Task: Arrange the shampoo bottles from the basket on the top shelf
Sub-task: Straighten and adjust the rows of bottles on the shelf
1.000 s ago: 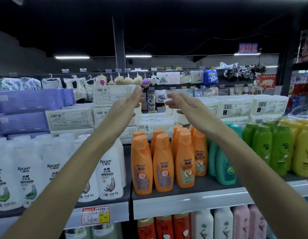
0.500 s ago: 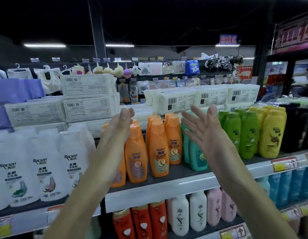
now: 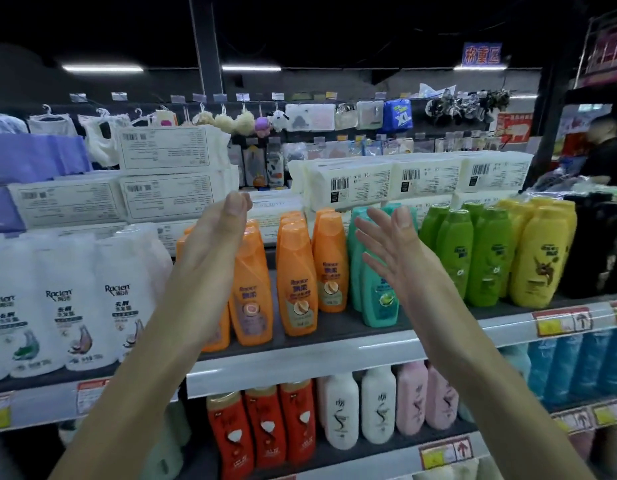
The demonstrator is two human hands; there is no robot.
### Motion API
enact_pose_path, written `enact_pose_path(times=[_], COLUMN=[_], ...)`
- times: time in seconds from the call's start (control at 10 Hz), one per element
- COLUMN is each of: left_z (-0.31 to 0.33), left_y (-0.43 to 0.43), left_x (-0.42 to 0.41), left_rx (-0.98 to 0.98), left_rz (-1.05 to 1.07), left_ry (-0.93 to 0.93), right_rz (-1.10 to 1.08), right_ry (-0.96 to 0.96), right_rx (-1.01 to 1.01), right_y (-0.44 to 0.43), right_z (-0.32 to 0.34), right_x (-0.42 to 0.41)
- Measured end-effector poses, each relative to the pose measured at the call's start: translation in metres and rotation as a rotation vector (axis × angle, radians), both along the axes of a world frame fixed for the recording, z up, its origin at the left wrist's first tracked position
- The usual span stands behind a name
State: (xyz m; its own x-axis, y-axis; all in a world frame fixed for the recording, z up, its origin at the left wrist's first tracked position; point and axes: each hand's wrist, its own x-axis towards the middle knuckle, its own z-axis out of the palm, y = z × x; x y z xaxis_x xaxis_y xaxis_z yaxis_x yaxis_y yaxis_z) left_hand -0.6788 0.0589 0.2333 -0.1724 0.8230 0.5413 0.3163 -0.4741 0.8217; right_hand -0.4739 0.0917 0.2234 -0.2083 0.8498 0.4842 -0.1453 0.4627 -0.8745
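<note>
Left hand [image 3: 210, 261] and right hand [image 3: 392, 254] both empty, fingers loose. Orange bottles [image 3: 296, 282] stand in rows on top shelf [image 3: 300, 365]. Basket out of view, so remainder unknown.

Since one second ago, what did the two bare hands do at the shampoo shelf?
The left hand and right hand came down from the white wrapped packs and moved apart, open, empty, in front of the orange plastic bottles and teal plastic bottles. Nothing gripped or released. All bottles stayed.

White barcoded packs [image 3: 348, 183] stacked in rows — bath sponges [image 3: 244, 121] hanging above; person in black [image 3: 608, 154] far right.
</note>
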Motion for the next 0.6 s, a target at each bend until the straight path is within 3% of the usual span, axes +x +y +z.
enact_pose_path(times=[0.6], left_z=[0.020], left_y=[0.010], left_x=[-0.007], left_rx=[-0.012], left_rz=[0.038], left_ry=[0.084], right_rz=[-0.087], right_ry=[-0.029], right_rx=[-0.003], right_y=[0.005], right_z=[0.007], right_x=[-0.006])
